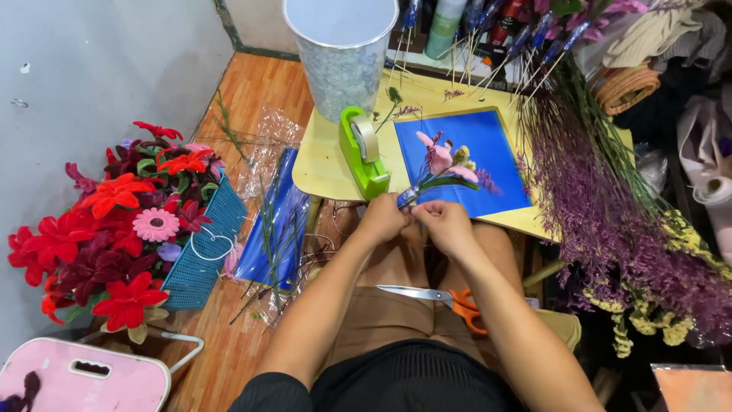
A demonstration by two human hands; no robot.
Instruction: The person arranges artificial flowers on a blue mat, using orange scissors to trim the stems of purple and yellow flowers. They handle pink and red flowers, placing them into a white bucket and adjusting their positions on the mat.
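My left hand (383,219) and my right hand (444,226) meet at the near edge of a small yellow table (320,164). Both pinch the stem end of a little bouquet (442,162) with a pink flower, green leaves and purple sprigs. The bouquet's head lies on a blue sheet (488,145) on the table. A green tape dispenser (361,151) stands just left of the bouquet. Scissors with orange handles (438,298) rest across my lap.
A blue basket (202,244) of red and pink artificial flowers sits on the wooden floor at left, beside blue wrapping and cellophane (276,229). A speckled bucket (341,53) stands on the table's far side. Purple and yellow dried flowers (610,221) spill at right. A pink stool (84,378) is bottom left.
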